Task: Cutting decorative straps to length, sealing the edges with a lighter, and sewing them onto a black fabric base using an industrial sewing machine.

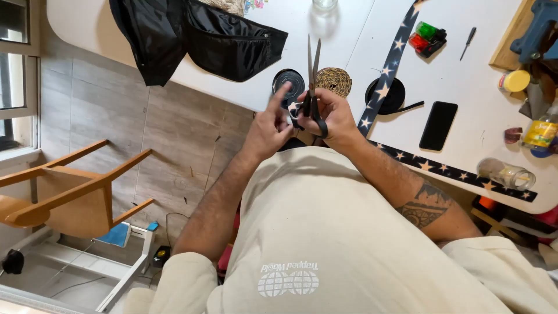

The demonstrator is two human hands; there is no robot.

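with the right hand [331, 116] closed through the scissors [313, 81] handles, keep the left hand [268, 129] pinching the starred strap [293, 116] taut just beside the blades.

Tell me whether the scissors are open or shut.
Nearly shut: the scissors in the right hand show both blades running together to one point, only a thin slit between them.

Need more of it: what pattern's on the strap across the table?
The strap is dark navy with pale stars, clearest in the head view.
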